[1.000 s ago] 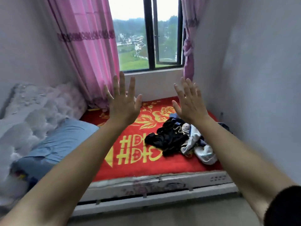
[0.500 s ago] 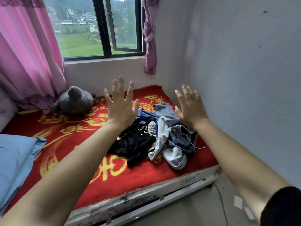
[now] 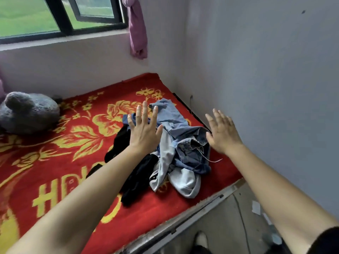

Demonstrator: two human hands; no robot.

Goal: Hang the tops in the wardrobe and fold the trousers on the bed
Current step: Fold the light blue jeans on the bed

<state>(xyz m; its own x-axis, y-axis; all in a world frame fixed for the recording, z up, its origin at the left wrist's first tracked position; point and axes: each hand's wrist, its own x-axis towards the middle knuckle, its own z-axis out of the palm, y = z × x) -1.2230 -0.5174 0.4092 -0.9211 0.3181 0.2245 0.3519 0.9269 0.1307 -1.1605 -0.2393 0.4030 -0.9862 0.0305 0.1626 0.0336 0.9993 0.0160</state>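
My left hand [image 3: 145,132] and right hand [image 3: 222,132], both spread wide and empty, now hover nearer the clothes heap [image 3: 183,158] at the bed's [image 3: 73,143] right edge, ready to sort.

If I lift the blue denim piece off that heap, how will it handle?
Probably floppy: the blue denim garment lies crumpled in folds, so it should sag from one grip. Its loose drawstring may trail or snag. It overlaps the pale grey garment, which might drag along.
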